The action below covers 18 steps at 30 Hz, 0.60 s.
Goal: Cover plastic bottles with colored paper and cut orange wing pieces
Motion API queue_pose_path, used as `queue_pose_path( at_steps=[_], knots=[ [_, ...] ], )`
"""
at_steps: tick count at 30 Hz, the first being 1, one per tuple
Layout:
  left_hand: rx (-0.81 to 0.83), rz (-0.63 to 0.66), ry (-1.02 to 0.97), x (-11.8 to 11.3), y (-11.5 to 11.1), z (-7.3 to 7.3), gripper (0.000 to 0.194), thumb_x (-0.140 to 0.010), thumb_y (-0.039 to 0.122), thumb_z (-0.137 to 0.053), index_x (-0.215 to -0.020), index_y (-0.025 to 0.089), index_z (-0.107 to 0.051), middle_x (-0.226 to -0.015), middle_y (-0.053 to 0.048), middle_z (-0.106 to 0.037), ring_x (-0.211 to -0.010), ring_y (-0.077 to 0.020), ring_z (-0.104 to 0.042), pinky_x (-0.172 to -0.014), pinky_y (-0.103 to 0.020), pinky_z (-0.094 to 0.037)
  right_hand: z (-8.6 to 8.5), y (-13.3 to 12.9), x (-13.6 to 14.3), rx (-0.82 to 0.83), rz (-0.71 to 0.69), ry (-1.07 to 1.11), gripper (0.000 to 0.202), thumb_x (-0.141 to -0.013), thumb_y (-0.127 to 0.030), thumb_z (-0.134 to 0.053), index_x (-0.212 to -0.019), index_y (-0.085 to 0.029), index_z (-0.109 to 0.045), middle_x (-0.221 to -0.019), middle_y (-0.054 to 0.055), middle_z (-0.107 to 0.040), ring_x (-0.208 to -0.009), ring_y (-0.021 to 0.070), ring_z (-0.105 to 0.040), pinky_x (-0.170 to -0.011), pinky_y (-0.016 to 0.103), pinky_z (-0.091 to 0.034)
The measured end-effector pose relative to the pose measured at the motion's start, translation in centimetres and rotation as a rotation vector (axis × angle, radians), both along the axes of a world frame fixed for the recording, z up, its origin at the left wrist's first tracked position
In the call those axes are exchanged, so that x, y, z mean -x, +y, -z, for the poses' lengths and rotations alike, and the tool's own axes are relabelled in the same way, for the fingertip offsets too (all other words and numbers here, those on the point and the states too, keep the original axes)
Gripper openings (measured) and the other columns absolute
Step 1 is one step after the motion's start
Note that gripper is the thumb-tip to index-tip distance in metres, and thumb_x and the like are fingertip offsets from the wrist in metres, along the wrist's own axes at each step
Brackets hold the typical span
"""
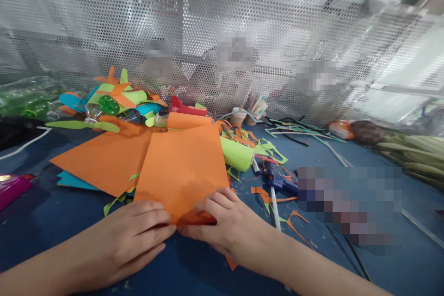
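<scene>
Craft workshop: blue worktable, paper scraps, glue gun, plastic bottles, perforated screen behind.

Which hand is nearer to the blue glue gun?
The right hand: it is at the orange sheet's near edge, a little left of the glue gun. The left hand is farther left, by the sheet's near left corner.

On my bench I see a blue glue gun near orange paper scraps. Farther off, two cups stand side by side, sticks in one, before a perforated silver screen; leafy husks lie to my right, a magenta object to my left.
</scene>
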<state>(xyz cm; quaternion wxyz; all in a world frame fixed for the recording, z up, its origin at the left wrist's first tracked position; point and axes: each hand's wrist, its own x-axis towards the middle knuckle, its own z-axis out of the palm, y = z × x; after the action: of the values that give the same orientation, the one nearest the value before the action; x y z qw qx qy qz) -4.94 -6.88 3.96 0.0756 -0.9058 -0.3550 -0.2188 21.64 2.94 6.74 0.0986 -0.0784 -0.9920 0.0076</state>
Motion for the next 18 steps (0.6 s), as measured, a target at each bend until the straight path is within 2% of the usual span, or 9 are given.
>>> queue_pose_path(
  at_steps=[3,12,18],
  knots=[
    [-0.001,0.008,0.005,0.0,0.0,-0.1,0.033,-0.106,0.016,-0.038,-0.125,0.018,-0.065,-0.112,-0.007,-0.073,-0.104,-0.0205,-0.065,-0.098,-0.033,-0.051,0.0,-0.1,0.0,-0.013,0.005,0.001,0.035,-0.106,-0.029,-0.043,-0.137,-0.036,-0.059,-0.116,0.005,-0.063,-0.098,0.0207,-0.054,-0.088,0.036,-0.038],
    [-0.025,0.047,0.058,-0.2,0.4,-1.9,0.032,-0.105,0.016,-0.04,-0.121,0.017,-0.067,-0.108,-0.005,-0.075,-0.1,-0.0195,-0.068,-0.093,-0.03,-0.054,0.1,0.1,0.1,-0.011,0.003,0.019,0.034,-0.107,-0.033,-0.041,-0.135,-0.035,-0.062,-0.111,0.005,-0.065,-0.097,0.0199,-0.055,-0.086,0.035,-0.038],
    [0.024,0.018,-0.009,0.0,0.2,-0.6,0.031,-0.104,0.016,-0.041,-0.123,0.018,-0.065,-0.11,-0.007,-0.072,-0.104,-0.0202,-0.065,-0.097,-0.031,-0.051,0.3,0.1,0.1,0.009,0.0,0.03,0.035,-0.108,-0.034,-0.04,-0.135,-0.035,-0.062,-0.116,0.006,-0.064,-0.099,0.0193,-0.055,-0.088,0.035,-0.038]
  ],
)
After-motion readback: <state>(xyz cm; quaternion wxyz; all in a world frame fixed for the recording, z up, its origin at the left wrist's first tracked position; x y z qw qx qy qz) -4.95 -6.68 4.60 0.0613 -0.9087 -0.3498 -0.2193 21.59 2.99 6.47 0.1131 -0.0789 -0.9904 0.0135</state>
